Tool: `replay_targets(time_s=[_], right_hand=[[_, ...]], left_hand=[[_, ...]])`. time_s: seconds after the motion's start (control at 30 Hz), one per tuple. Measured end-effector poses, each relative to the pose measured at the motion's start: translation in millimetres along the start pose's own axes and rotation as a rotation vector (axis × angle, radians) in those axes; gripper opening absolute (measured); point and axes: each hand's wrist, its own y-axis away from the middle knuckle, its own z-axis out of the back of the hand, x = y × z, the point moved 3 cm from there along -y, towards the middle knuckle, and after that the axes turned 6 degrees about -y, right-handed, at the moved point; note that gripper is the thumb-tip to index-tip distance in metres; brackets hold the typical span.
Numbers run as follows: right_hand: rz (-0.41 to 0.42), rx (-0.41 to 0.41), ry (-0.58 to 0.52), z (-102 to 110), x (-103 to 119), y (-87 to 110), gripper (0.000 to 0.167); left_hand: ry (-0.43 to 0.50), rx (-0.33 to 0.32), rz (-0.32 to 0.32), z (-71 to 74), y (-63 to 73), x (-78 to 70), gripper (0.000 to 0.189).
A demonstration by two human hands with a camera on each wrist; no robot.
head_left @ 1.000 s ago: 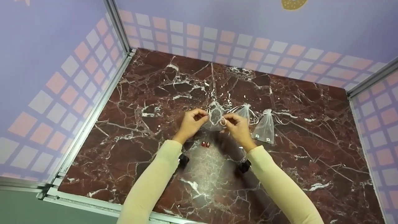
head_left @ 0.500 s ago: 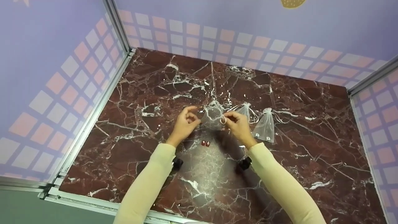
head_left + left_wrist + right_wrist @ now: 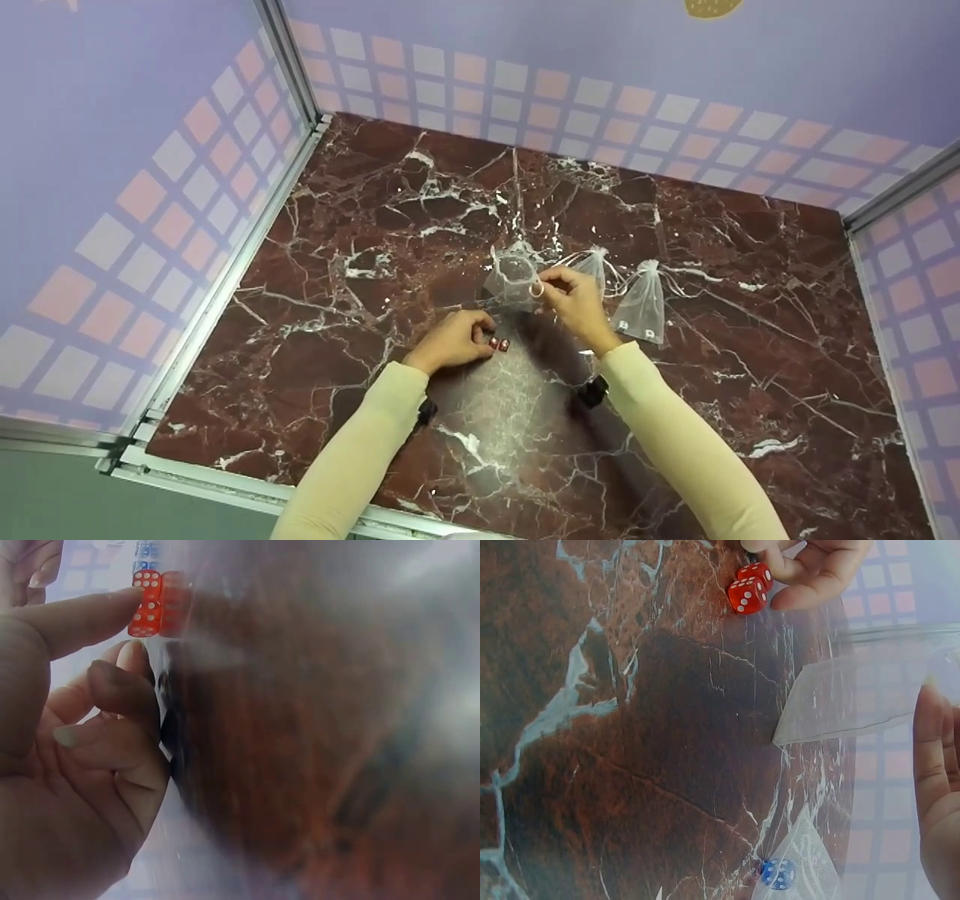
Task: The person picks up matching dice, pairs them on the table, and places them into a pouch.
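Note:
Two red dice (image 3: 503,345) with white pips lie side by side on the marble-patterned table. My left hand (image 3: 452,341) is right at them, thumb and forefinger parted beside the nearer die; in the left wrist view a fingertip overlaps the dice (image 3: 150,606). The right wrist view shows these fingers around the pair with a gap. Just beyond, my right hand (image 3: 574,300) pinches the rim of a sheer white drawstring bag (image 3: 516,296) near its ring-like cord loop. The bag's mouth stands wide, and its lower corner shows in the right wrist view.
Right of my right hand lie two more sheer drawstring bags, one partly behind the hand (image 3: 594,264) and one with small dice inside (image 3: 641,307). A blue die (image 3: 778,874) shows through one bag. Patterned panels (image 3: 570,97) wall the table's back and sides.
My left hand has let go of the bag's mouth, drawn away to the left, then come down toward me to the red dice. My right hand keeps its hold on the bag.

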Motion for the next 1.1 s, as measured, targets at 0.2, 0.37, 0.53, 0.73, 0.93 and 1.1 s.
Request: replay_targets(time_s=[0.2,0.37,0.53,0.73,0.93,1.1], right_hand=[[0.021,0.007,0.028,-1,2,0.6,0.005],[0.019,0.029,-0.014,-1,2,-1.1,0.005],[0.016,0.041,-0.031,0,2,-1.7,0.005],[0.025,0.035,0.001,-1,1,0.1,0.004],[0.023,0.042,0.008,-2,1,1.5,0.006],[0.038,0.045,0.028,-3,4,0.5,0.007]], left_hand=[[-0.066,-0.028,-0.010,-1.8,-1.0,-2.5,0.023],[-0.078,-0.057,-0.020,-1.3,-0.6,-4.0,0.015],[-0.067,-0.044,-0.016,-0.8,-0.5,-4.4,0.014],[0.014,-0.065,-0.024,8.4,0.7,-9.3,0.013],[0.168,-0.158,-0.117,29.5,-1.7,-27.6,0.015],[0.246,-0.298,-0.169,50.2,-7.0,-42.4,0.016]])
